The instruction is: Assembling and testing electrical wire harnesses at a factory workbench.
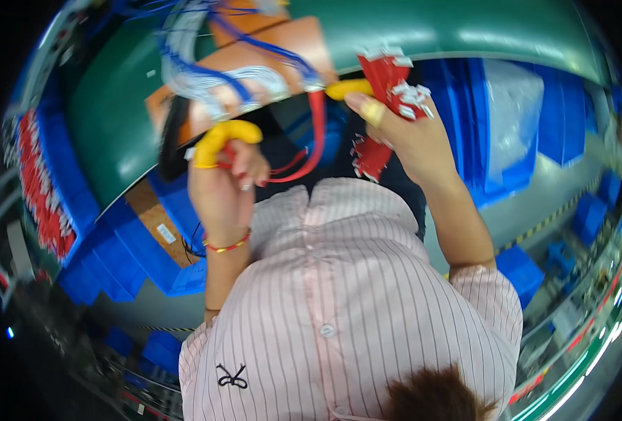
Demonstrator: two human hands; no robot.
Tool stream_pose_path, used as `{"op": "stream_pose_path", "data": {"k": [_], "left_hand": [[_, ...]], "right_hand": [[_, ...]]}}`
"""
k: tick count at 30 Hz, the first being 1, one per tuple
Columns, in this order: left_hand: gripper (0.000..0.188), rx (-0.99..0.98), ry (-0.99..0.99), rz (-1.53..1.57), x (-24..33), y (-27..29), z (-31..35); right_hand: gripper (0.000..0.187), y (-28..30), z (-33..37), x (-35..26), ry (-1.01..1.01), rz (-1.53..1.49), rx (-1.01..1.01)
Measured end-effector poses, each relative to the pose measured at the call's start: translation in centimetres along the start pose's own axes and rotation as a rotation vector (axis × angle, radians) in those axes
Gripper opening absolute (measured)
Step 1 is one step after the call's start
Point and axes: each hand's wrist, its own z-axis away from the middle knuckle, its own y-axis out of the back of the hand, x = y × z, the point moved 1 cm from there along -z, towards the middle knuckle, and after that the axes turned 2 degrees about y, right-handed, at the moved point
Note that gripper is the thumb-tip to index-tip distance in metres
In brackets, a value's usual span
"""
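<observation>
My right hand [409, 133], with yellow covers on its fingers, grips a bundle of red ribbon cables [384, 74] tipped with white connectors. Its covered index finger points left, close to the edge of an orange-tan board [293, 52]. From that edge a single red ribbon cable [317, 130] hangs in a loop and runs toward my left hand [230, 165]. The left fingers, also in yellow covers, are curled around the red cable's other end, which they mostly hide. White and blue wires [255, 77] are plugged along the board.
The board lies on a green curved-looking worktop [451, 28]. At the left, a blue bin [62, 168] holds many red cables [41, 182] with white ends. Blue bins [472, 126] stand below the worktop at the right, one with a clear plastic bag [513, 105]. A black strip [174, 137] borders the board.
</observation>
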Motion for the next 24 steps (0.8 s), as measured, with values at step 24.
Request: {"op": "stream_pose_path", "data": {"k": [24], "left_hand": [[0.029,-0.177,-0.015,0.043,-0.2,-1.4,0.0]], "right_hand": [[0.032,-1.8,-1.7,2.0,0.140,-0.106,-0.111]]}}
